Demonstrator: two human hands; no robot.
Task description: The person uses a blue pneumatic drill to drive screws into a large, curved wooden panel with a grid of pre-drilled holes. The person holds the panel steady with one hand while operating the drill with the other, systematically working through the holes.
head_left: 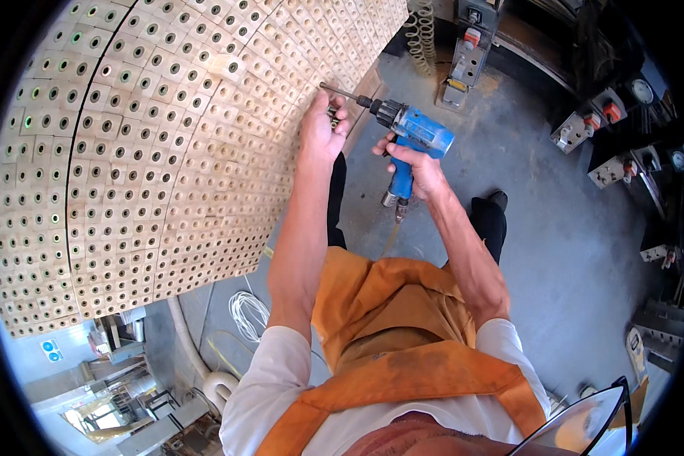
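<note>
My right hand [416,161] is wrapped round the handle of a blue air drill [425,131]. Its long thin bit [340,91] points left, towards the block wall. My left hand [324,125] is curled round several small metal threaded inserts [332,114], partly hidden by the fingers. The fingertips of that hand are just below the bit's tip; whether they touch it I cannot tell. Close on the left stands a large stack of pale wooden blocks [228,163] with round holes. Metal inserts sit in the holes further left, while the holes nearest my hands show bare wood.
A thin air hose [391,242] hangs from the drill's handle. Coiled white cable [248,311] and a thick beige hose [186,334] lie on the floor at lower left. Machine fixtures with gauges [642,93] line the right side. A coiled spring hose [419,34] hangs at the top.
</note>
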